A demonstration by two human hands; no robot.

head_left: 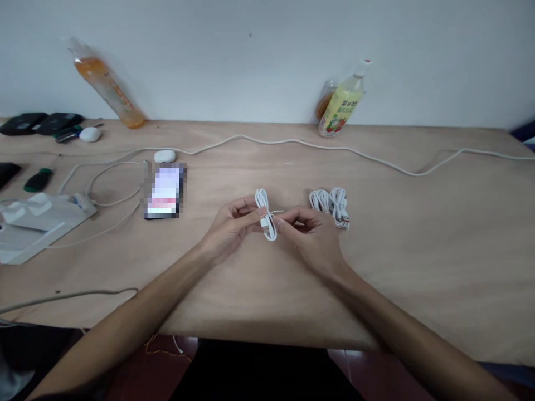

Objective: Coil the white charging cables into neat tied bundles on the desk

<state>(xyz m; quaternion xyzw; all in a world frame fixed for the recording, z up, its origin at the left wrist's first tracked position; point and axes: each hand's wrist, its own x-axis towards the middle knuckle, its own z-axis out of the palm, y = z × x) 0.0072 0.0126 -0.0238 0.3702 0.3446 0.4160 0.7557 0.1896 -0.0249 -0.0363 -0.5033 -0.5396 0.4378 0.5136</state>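
Observation:
A coiled white USB cable (267,225) is held above the table near the middle of the head view. My left hand (229,227) is closed on it from the left, thumb across the bundle. A thin white twist tie (276,211) circles the coil's middle, one end sticking out to the right. My right hand (315,236) pinches at the tie against the coil's right side; its fingertips partly hide what they grip. Just beyond the right hand lie two more coiled white cables (339,206), side by side on the table.
A phone (165,192) with its screen lit and a white earbud case (164,156) lie to the left. Farther left is a white tray-like box (45,223). A long white cord (288,142) crosses the back. Bottles (343,106) (111,92) stand by the wall.

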